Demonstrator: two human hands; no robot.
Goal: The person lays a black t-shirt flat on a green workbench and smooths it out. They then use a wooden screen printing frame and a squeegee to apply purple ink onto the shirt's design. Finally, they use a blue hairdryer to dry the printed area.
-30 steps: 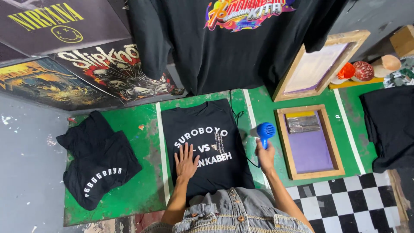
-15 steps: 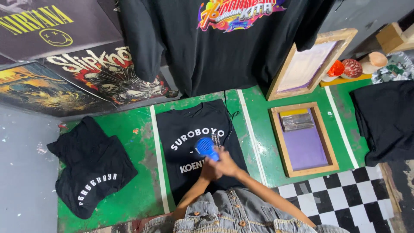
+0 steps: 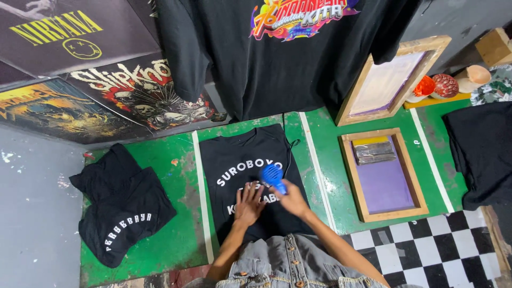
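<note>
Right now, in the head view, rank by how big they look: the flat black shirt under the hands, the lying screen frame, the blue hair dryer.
1. flat black shirt
2. lying screen frame
3. blue hair dryer, held nearer the camera, yet plainly smallest

You are in a small screen-printing workshop for T-shirts. At the centre of the frame a black shirt with white lettering (image 3: 250, 181) lies flat on a green printing table (image 3: 176, 234) marked off by white stripes. Right of centre a wooden screen frame with purple mesh (image 3: 383, 175) lies on the table, a squeegee (image 3: 375, 151) resting in it, and a second screen frame (image 3: 392, 80) leans against the wall at upper right. More black shirts (image 3: 120, 210) are stacked at lower left, a printed black shirt (image 3: 288, 53) hangs at the top, and band posters (image 3: 80, 64) fill the upper left.
</note>
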